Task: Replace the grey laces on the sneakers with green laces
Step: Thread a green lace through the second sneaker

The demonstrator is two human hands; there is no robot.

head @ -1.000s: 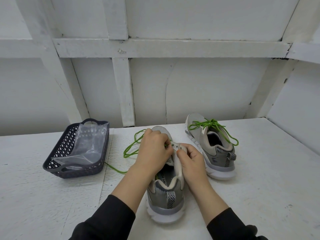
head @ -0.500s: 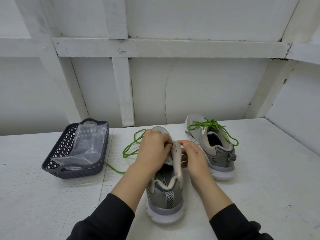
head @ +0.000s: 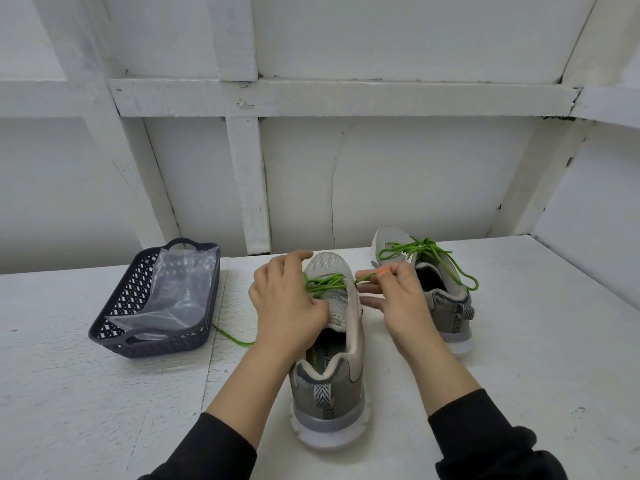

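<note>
The near sneaker (head: 346, 386) is showing grey and beige panels, a white sole and a black-and-white chevron heel tab. Bright green laces (head: 327, 283) are crossing it, and the far sneaker (head: 446, 304) too. The basket (head: 162, 344) is showing a dark grey lattice on the white surface (head: 536, 358).

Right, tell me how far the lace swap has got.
Done: the far grey mesh sneaker wears a tied green lace. In hand: the near grey mesh sneaker, steadied by the left hand, right hand pinching its loose green lace. Remaining: upper eyelets and tying.
</note>
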